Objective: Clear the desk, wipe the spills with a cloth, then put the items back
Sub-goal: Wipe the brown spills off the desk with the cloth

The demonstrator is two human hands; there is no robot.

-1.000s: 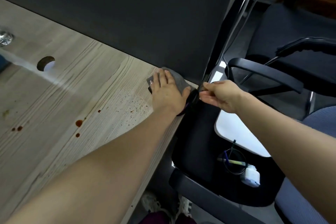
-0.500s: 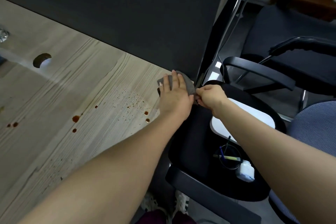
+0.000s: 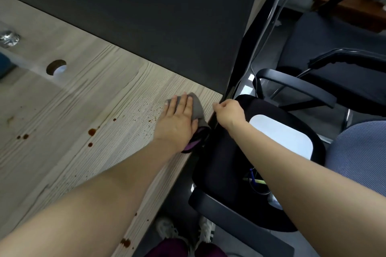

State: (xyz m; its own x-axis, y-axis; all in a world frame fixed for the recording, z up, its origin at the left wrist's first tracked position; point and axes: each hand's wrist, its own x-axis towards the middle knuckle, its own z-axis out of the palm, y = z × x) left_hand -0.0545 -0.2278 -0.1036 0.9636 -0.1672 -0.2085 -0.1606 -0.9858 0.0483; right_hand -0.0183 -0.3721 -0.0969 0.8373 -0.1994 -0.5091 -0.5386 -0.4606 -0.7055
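Grey cloth (image 3: 198,110) sits flat on the desk (image 3: 87,98), near the desk's right edge and just short of the dark divider panel (image 3: 146,16) behind it; a purple fold of the cloth shows under the heel of the palm. Left hand (image 3: 177,121) lies on top, fingers straight and together, palm pressing down: a flat push, not a pinch, likely to spread pressure over the fine brown speckle just left of the cloth. Larger brown drops (image 3: 92,132) lie further left of the cloth, unwiped, plus one spot (image 3: 125,242) at the near desk edge, so wiping looks early. Right hand (image 3: 228,112) is at the desk's right edge, just right of the cloth, fingers curled; looks like it braces on the edge, but cannot tell whether it grips anything. Cleared items sit on the black chair (image 3: 225,158) right of the desk: white pad (image 3: 279,137), pen cup (image 3: 255,181).
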